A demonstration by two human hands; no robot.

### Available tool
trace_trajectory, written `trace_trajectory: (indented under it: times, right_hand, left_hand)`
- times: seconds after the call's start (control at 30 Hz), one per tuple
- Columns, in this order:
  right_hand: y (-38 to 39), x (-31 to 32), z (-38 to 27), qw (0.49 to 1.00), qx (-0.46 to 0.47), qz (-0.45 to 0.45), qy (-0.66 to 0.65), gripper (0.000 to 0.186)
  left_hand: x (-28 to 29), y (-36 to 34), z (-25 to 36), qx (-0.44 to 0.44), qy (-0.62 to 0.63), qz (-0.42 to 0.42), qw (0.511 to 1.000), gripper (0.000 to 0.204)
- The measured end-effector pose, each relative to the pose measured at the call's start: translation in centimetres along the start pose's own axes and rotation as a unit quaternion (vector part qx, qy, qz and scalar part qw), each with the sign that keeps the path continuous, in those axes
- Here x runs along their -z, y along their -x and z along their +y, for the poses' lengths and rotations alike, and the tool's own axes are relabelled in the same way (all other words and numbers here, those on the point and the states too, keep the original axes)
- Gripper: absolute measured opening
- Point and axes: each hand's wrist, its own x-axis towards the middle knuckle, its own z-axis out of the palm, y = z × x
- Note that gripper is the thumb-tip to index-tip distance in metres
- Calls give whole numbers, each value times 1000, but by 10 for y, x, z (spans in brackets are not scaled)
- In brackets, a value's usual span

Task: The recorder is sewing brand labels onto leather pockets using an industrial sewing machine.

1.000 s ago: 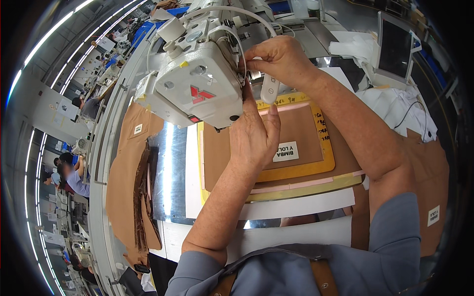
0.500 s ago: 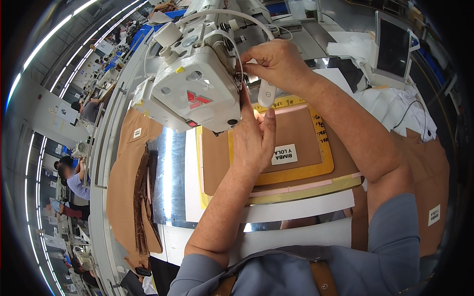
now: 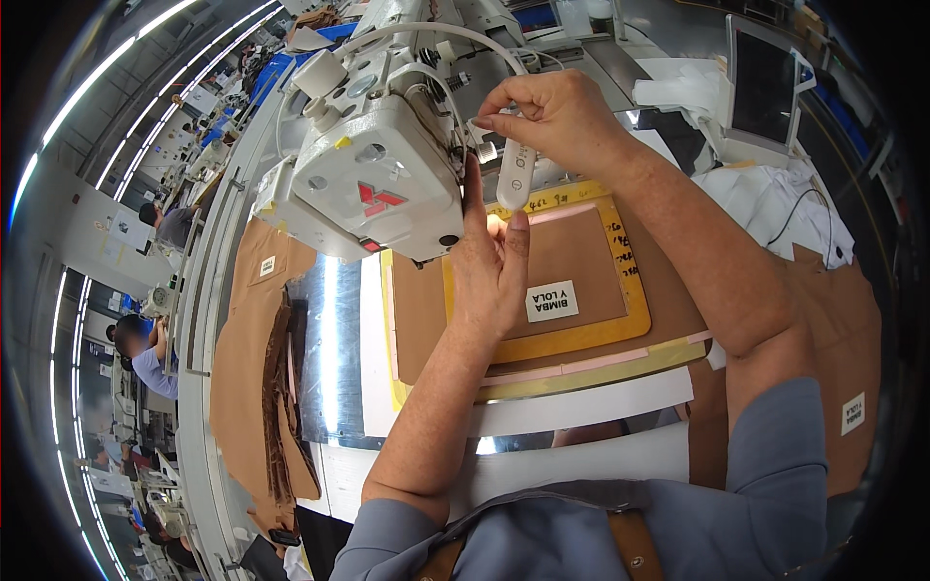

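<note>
A white sewing machine head [image 3: 383, 179] stands in front of me, left of centre. My left hand [image 3: 487, 276] reaches up along its right side, index finger stretched up against it and thumb held apart; its other fingers are partly hidden. Higher up, my right hand [image 3: 557, 116] pinches thumb and forefinger together beside the machine's side parts. Anything in that pinch is too fine to make out. Between the hands hangs a white, rounded lamp-like piece [image 3: 515, 179] with button marks. Below lies a brown panel [image 3: 591, 257] with a white label [image 3: 552, 302], inside a yellow frame [image 3: 581, 341].
Brown cut pieces are stacked at the left [image 3: 254, 387], and another brown piece [image 3: 843, 349] lies at the right. A screen [image 3: 760, 87] and crumpled white cloth [image 3: 765, 208] are at the back right. People work at machines far left.
My right hand's pinched fingertips have drawn slightly up and away from the machine's side. The left hand stays almost where it was. The view has shifted a little.
</note>
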Motion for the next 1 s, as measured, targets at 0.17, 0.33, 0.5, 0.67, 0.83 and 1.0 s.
trace_trajectory:
  times: [0.17, 0.33, 0.5, 0.67, 0.83, 1.0]
  right_hand:
    - [8, 17, -7, 998, -8, -41, -47, 10]
    - [33, 47, -44, 998, -8, -60, 4, 12]
    - [73, 108, -96, 995, -55, -48, 70, 7]
    - [139, 130, -123, 991, 23, -55, 118, 8]
    - [200, 139, -129, 981, -126, -140, 51, 11]
    - [210, 165, -106, 953, -249, -169, 46, 13]
  left_hand:
    - [8, 7, -2, 5, 9, -37, 999, 62]
    - [14, 21, 10, -64, 37, 22, 997, 52]
    - [26, 36, 56, -307, -139, 87, 938, 59]
    - [13, 72, 105, -385, -96, -55, 916, 63]
    - [11, 97, 94, -354, -86, -135, 921, 24]
    - [21, 119, 83, -261, -64, -78, 960, 12]
